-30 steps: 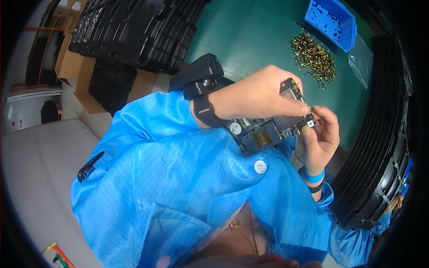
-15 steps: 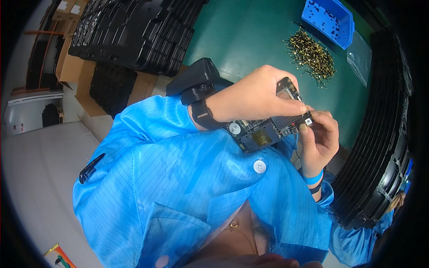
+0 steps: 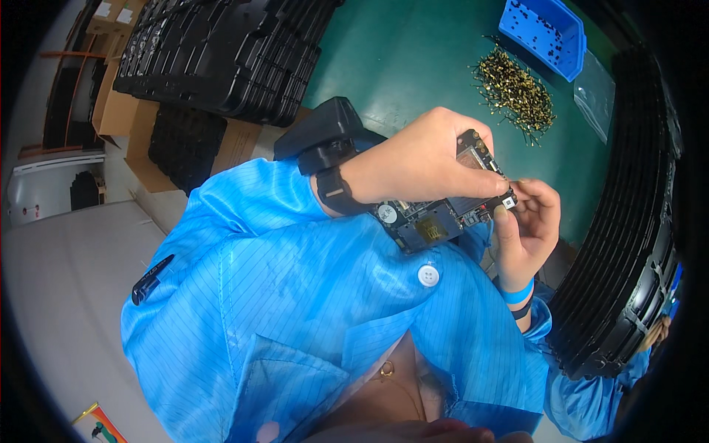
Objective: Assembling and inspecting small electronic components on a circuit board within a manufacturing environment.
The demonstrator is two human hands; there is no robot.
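Note:
A dark circuit board [image 3: 434, 226] with a round white sticker is held close in front of my blue smock. My left hand [image 3: 421, 159], with a black strap at the wrist, reaches over it and grips it, thumb pressed near the far right corner. At that same corner, next to a small white label, my right hand [image 3: 533, 225] pinches the board's edge between thumb and fingers. A blue band circles the right wrist. Whether a small part sits between the right fingertips is hidden.
On the green table [image 3: 413, 59] lies a heap of small black-and-gold cable parts [image 3: 513, 92], beside a blue bin [image 3: 543, 33] and a clear plastic bag [image 3: 593, 100]. Black tray stacks stand left [image 3: 214, 55] and right [image 3: 602, 244]. Another person's hand [image 3: 653, 334] shows at far right.
Both hands keep their hold on the circuit board. Only a very slight shift of the fingers at the board's corner shows.

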